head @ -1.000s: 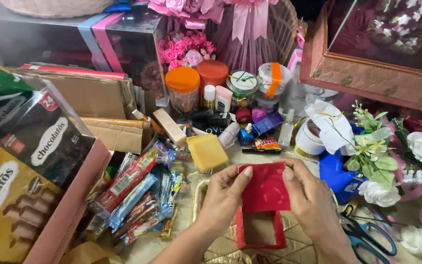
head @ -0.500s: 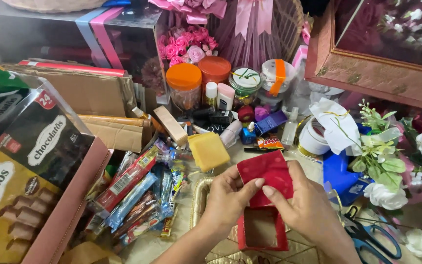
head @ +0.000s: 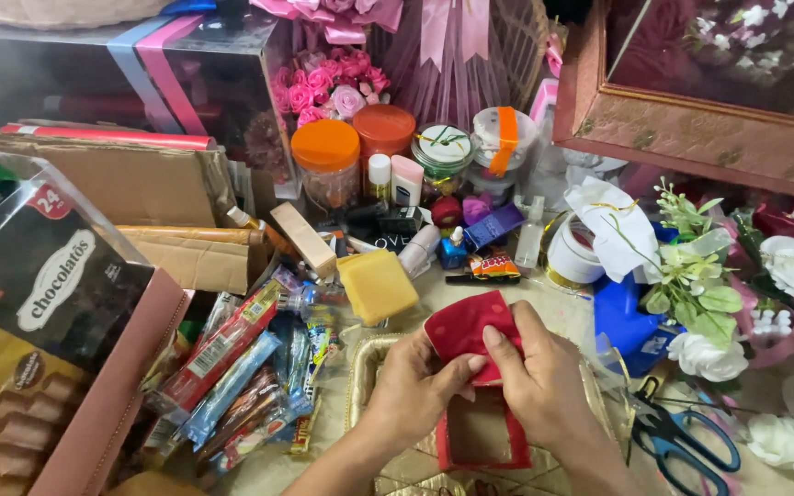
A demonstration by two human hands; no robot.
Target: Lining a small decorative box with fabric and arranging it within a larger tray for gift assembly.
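Bright, even indoor lighting.
Soft shadows are cast; glare is seen on the clear plastic box [head: 186, 83]; edges are slightly stretched.

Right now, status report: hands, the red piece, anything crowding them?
Left hand and right hand both pinching the red cloth flap. Red open box beneath, on gold tray. Blue scissors close right, snack packets left.

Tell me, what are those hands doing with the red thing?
A person's left hand and right hand pinch a piece of red cloth together, holding it just above a small red box that is open on top. The box sits on a gold tray. Around them lie snack packets, a yellow sponge, jars with orange lids, blue scissors and white fake flowers.
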